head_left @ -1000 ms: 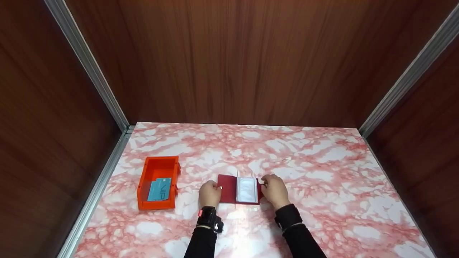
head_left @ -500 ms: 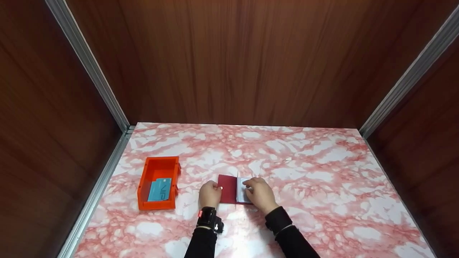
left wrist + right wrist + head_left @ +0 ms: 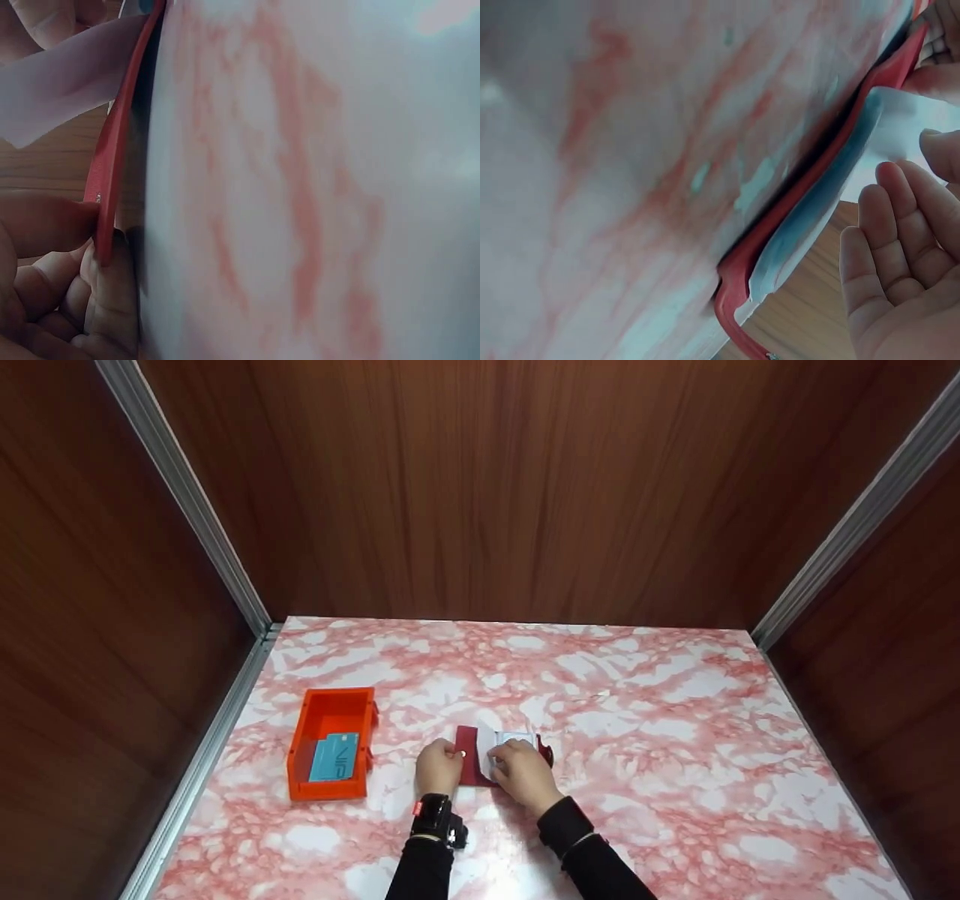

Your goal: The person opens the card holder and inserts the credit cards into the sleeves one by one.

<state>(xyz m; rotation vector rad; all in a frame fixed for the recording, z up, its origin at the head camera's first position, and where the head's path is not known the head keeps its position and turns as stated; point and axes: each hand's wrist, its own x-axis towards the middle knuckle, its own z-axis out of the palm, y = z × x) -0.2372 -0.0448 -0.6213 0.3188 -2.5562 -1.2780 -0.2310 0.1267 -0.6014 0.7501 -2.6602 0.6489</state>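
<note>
- As the red card holder [image 3: 467, 739] lies spread open just below centre of the head view, your left hand [image 3: 439, 765] pinches its left edge.
- Your right hand [image 3: 525, 774] is over the inner pages [image 3: 517, 736], fingers loosely bent, narrow gap at the thumb; contact with the raised page [image 3: 485, 746], you can't tell.
- So opening looks done, while that page looks only part-turned.
- Over at frame left, your blue card [image 3: 335, 756] sits in the orange bin [image 3: 326, 790], well apart from the holder.
</note>
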